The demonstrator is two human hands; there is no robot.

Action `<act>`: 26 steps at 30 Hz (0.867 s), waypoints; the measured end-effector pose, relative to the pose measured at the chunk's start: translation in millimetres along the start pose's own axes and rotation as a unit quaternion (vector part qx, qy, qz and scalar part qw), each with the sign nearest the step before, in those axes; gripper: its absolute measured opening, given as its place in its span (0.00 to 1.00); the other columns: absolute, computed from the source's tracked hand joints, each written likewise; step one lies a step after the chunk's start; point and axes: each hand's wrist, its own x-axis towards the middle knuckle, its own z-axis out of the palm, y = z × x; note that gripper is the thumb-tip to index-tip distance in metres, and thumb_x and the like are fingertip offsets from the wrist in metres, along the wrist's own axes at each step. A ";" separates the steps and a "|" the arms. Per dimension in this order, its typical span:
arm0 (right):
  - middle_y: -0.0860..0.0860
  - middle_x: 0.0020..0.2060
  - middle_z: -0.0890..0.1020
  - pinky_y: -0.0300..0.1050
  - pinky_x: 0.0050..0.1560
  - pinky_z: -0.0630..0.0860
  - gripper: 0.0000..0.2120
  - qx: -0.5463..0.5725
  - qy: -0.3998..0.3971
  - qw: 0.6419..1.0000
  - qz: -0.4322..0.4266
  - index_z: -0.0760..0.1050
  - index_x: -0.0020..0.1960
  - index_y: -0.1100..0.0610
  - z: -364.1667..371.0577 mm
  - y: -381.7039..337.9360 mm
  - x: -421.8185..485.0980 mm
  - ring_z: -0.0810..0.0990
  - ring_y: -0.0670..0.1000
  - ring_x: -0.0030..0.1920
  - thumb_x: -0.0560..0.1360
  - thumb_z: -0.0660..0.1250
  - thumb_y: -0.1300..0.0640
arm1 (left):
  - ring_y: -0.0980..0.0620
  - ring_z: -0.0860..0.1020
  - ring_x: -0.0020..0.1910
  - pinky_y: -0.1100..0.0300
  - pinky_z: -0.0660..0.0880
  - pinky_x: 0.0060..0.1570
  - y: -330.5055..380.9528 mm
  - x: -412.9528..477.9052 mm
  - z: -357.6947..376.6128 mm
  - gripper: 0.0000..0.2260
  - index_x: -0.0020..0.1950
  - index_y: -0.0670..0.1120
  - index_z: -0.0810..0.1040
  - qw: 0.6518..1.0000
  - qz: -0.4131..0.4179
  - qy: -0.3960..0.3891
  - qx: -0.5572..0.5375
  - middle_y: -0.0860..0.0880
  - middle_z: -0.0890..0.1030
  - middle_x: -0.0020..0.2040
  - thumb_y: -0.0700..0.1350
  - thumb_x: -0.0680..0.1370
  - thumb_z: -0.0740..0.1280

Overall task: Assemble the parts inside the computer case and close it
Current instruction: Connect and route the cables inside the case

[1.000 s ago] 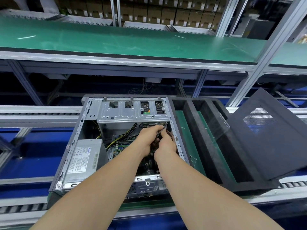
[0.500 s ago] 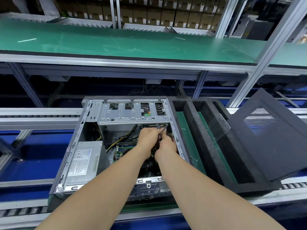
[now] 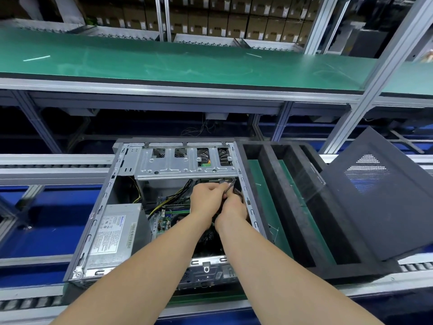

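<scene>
The computer case (image 3: 243,184) lay on its side on the surface (image 3: 210,299), open face up, with the side panel (image 3: 379,195) off and propped on the foam tray (image 3: 293,207) to its right. The closing step was not yet due.

Both hands were deep in the far right corner of the case, just under the drive cage (image 3: 185,163) and close against the right wall. The left hand (image 3: 207,198) had its fingers (image 3: 220,186) curled and pinching a wire bundle (image 3: 230,184). The right hand (image 3: 233,208) was touching it from the near side, its fingers curled toward the same wires. Their tips were hidden behind the left hand, so I could not tell how firmly they held.

The bundle ran up and away from the fingers toward the underside of the cage, its long axis roughly along the right wall. Its free end lay just past the left fingertips. The motherboard (image 3: 168,212) sat below and to the left of the hands, and the power supply (image 3: 117,231) was well apart at the near left.

I judged the step to be routing or plugging this bundle. The left hand was nearer its end and would guide it. The right hand, nearer the slack, would feed it. Where the connector seated was not visible.
</scene>
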 end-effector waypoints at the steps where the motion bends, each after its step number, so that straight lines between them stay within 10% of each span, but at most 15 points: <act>1: 0.54 0.34 0.80 0.56 0.54 0.82 0.20 -0.004 -0.010 1.000 0.002 0.76 0.35 0.59 -0.7 -0.6 1.0 0.80 0.55 0.38 0.83 0.69 0.49 | 0.53 0.72 0.30 0.59 0.68 0.37 0.6 0.0 -0.4 0.17 0.27 0.48 0.81 1.000 -0.003 -0.004 -0.003 0.53 0.77 0.26 0.49 0.76 0.73; 5: 0.53 0.35 0.79 0.45 0.39 0.78 0.16 0.033 -0.039 0.998 0.035 0.75 0.37 0.57 -1.8 -2.9 1.9 0.79 0.53 0.35 0.83 0.68 0.52 | 0.50 0.75 0.35 0.56 0.72 0.42 2.2 1.0 -1.2 0.13 0.36 0.43 0.86 1.000 -0.019 -0.016 -0.010 0.53 0.78 0.28 0.48 0.77 0.72; 10: 0.57 0.45 0.83 0.60 0.60 0.80 0.08 0.103 -0.063 0.991 0.049 0.80 0.53 0.59 2.0 2.7 4.3 0.82 0.59 0.50 0.81 0.72 0.53 | 0.51 0.76 0.34 0.56 0.74 0.42 2.9 0.0 -0.1 0.12 0.36 0.46 0.86 1.000 -0.009 -0.003 0.006 0.53 0.79 0.28 0.50 0.76 0.73; 19: 0.56 0.47 0.83 0.48 0.39 0.76 0.16 0.140 -0.058 0.986 0.061 0.80 0.64 0.59 0.0 4.4 5.6 0.82 0.57 0.47 0.81 0.71 0.52 | 0.50 0.75 0.34 0.57 0.71 0.37 3.3 -4.3 -1.4 0.16 0.44 0.35 0.83 1.000 -0.008 -0.016 -0.012 0.40 0.80 0.35 0.49 0.75 0.75; 23: 0.57 0.64 0.83 0.53 0.55 0.78 0.18 0.176 -0.096 0.977 0.076 0.78 0.70 0.56 -0.2 2.8 1.1 0.82 0.59 0.62 0.83 0.69 0.53 | 0.51 0.78 0.35 0.52 0.77 0.41 5.3 -4.8 0.7 0.11 0.39 0.44 0.86 0.999 0.007 -0.004 0.032 0.42 0.84 0.36 0.51 0.74 0.74; 26: 0.58 0.60 0.83 0.55 0.59 0.78 0.16 0.174 -0.103 0.978 0.053 0.79 0.69 0.58 -0.4 3.4 1.8 0.82 0.58 0.56 0.82 0.69 0.57 | 0.58 0.75 0.29 0.60 0.69 0.33 6.3 -4.5 -0.4 0.13 0.27 0.54 0.82 0.999 -0.012 0.021 0.035 0.55 0.79 0.26 0.51 0.73 0.72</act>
